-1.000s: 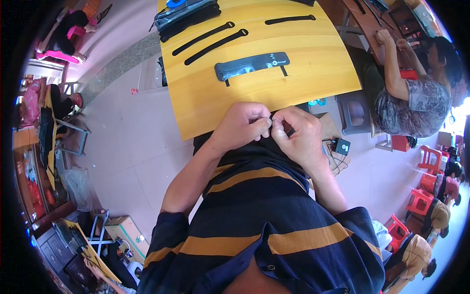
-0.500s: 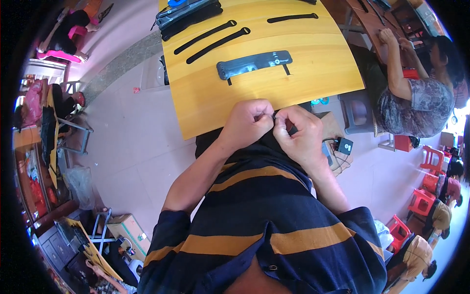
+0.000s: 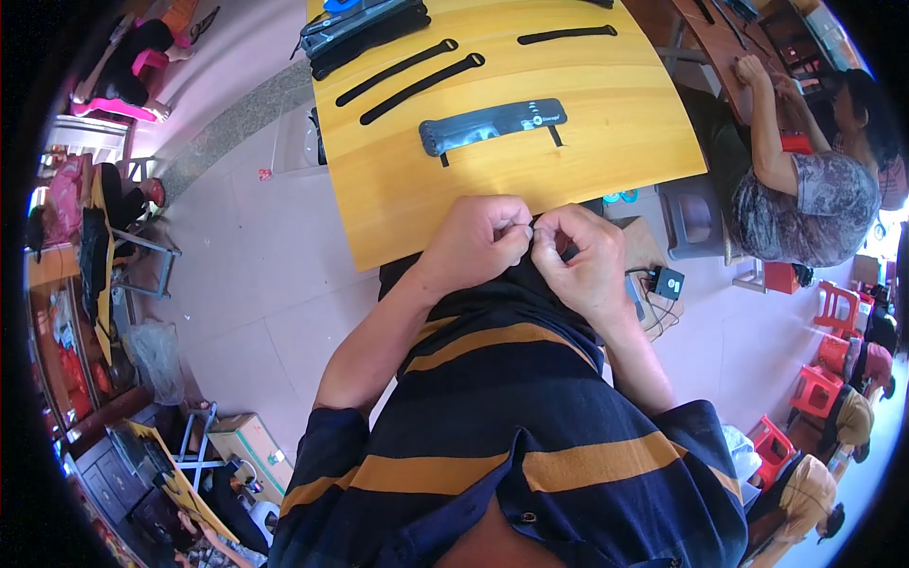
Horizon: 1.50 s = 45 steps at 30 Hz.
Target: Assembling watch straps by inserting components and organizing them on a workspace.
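Observation:
My left hand (image 3: 479,239) and my right hand (image 3: 583,257) meet in front of my waist, just at the near edge of the yellow wooden table (image 3: 625,133). Both are closed, thumbs pressed to curled fingers, with the fingertips almost touching. Whatever they pinch is hidden or too small to name. Beyond them on the table lies a flat, long black plastic package (image 3: 492,125) with two dark tabs below it. Farther off lie black straps with looped ends: one strap (image 3: 398,72), a second strap (image 3: 422,88) alongside it, and a third strap (image 3: 566,35) to the right.
A pile of black packages (image 3: 369,36) occupies the table's far left corner. To the right, a person (image 3: 800,189) sits at a brown table (image 3: 710,43). Below my table's right side are a cardboard piece (image 3: 644,248) and a black box with cables (image 3: 667,282). Red stools (image 3: 816,390) stand farther right.
My hands have barely shifted; the fingertips are slightly repositioned against each other. The package and straps on the table have stayed where they were.

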Each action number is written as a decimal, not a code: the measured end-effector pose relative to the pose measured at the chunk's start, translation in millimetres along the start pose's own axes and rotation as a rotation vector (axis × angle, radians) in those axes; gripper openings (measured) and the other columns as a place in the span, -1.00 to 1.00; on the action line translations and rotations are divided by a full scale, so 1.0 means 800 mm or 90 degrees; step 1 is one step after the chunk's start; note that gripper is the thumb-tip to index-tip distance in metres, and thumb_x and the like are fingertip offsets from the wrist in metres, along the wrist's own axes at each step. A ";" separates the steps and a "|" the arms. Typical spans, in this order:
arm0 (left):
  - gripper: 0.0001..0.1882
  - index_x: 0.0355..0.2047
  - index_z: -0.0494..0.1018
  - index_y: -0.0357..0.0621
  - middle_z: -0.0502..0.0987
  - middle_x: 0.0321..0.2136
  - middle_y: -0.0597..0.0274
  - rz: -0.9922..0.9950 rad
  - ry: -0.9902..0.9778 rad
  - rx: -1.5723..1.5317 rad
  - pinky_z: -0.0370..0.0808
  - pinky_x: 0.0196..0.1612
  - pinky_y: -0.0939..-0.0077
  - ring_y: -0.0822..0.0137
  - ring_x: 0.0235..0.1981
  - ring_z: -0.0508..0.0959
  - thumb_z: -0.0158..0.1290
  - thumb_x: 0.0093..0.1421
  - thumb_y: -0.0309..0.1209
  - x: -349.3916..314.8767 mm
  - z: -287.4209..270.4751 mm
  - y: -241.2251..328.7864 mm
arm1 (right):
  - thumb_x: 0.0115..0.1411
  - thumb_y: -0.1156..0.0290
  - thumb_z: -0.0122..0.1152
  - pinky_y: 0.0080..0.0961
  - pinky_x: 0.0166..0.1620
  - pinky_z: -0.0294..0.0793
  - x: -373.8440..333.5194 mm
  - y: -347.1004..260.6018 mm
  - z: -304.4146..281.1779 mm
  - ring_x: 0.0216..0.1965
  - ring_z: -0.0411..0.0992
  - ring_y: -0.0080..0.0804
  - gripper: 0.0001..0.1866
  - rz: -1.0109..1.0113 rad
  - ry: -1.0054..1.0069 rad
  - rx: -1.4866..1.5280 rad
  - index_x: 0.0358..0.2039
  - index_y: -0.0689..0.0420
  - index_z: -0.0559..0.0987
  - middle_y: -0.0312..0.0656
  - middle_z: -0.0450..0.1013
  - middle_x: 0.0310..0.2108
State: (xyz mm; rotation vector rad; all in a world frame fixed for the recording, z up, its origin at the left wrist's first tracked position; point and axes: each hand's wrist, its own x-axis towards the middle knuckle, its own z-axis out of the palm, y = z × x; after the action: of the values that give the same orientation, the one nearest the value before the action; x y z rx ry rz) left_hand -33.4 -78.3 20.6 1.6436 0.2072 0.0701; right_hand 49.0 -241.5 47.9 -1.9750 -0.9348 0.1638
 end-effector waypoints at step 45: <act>-0.84 -0.59 0.38 -0.23 0.29 -0.72 0.38 0.020 -0.006 0.033 0.22 -0.55 0.48 0.57 -0.62 0.25 0.04 0.13 -0.58 0.000 -0.007 -0.026 | 0.06 0.44 0.25 -0.06 -0.38 0.51 0.014 -0.005 0.003 -0.43 0.55 0.10 -0.92 -0.017 -0.126 -0.111 -0.46 0.16 0.53 -0.02 0.53 -0.52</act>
State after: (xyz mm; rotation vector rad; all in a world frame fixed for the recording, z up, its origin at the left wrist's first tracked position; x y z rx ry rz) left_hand -36.1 -71.6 0.0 1.6988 0.1769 0.0810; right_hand 53.7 -231.3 52.4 -2.1343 -1.1351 0.2753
